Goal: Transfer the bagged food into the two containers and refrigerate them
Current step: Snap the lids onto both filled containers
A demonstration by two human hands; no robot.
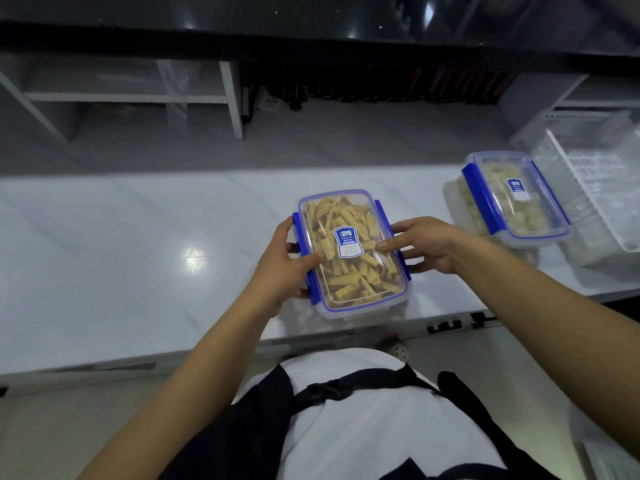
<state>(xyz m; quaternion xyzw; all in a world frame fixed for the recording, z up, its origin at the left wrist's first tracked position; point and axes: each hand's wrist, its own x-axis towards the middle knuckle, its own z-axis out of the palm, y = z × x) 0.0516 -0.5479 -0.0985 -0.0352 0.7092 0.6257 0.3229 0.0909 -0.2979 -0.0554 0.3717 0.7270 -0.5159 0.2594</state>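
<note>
On the white counter (104,271) directly before me, container of yellow sticks (349,251) lay long axis pointing away; left hand (287,261) and right hand (426,244) gripped its opposite long sides, thumbs on lid.

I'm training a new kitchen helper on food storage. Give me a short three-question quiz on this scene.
1. True or false: the near box holding yellow strips has its lid on.
2. Which hands grip that box? A) left only B) right only C) both
3. Fill in: the second box sits to the person's ____ on the counter.

Key: 1 true. 2 C: the left hand and right hand hold its sides, thumbs on the lid. 3 right.
</note>
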